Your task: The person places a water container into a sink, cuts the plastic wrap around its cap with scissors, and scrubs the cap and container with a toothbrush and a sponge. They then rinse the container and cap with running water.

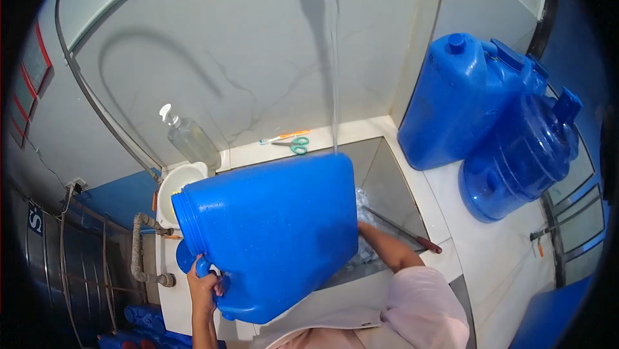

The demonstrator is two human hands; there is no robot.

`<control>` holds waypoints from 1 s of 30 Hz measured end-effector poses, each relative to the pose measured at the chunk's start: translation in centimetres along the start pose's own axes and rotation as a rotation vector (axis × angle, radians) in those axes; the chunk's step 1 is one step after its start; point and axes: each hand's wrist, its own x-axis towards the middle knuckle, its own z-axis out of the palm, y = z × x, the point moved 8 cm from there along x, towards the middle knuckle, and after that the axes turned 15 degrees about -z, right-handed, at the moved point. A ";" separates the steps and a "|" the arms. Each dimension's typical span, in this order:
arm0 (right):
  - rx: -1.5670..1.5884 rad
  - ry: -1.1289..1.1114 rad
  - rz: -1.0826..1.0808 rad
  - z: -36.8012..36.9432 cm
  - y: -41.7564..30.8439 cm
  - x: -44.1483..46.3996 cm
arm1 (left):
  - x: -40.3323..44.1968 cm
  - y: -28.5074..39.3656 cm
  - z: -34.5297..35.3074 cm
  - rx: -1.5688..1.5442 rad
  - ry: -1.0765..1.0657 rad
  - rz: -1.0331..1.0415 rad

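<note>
A large blue plastic jerrycan (pixel 271 233) lies tilted on its side over the sink (pixel 393 200), its wide threaded neck facing left. My left hand (pixel 205 284) is closed around the handle beside that neck. A blue cap (pixel 186 255) shows next to the neck, partly hidden. My right forearm reaches to the can's far right end, where my right hand (pixel 365 231) is mostly hidden behind the can, its fingers out of sight. A thin stream of water (pixel 335 78) falls from above, behind the can. A rod with a dark red handle (pixel 429 244) leans across the sink's edge.
On the right counter stand a blue jerrycan (pixel 445 104) and a round translucent blue water bottle (pixel 509 162). A pump bottle (pixel 192 139), green-handled scissors (pixel 299 146) and an orange toothbrush (pixel 293 135) rest along the back ledge. A white basin (pixel 184 178) and pipe (pixel 138 246) are left.
</note>
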 end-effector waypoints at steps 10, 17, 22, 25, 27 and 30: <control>-0.085 -0.216 -0.236 -2.1 -16.3 7.0 | 0.4 0.8 0.6 0.073 -0.075 -0.002; -0.602 -0.313 -0.526 -2.8 -1.9 0.9 | -0.7 1.4 0.4 -0.012 0.008 0.011; 0.175 0.127 0.001 -4.1 -14.8 4.2 | -0.6 1.8 1.3 0.154 -0.059 0.056; 0.162 0.270 0.144 -6.2 -9.9 3.8 | -1.1 1.4 1.2 0.087 -0.030 0.091; -0.004 0.315 0.338 -2.4 -2.3 -4.1 | -1.4 1.0 0.6 0.041 0.000 0.094; -0.504 0.190 0.355 -1.7 -0.6 -7.8 | -1.7 1.5 0.3 0.012 0.014 0.087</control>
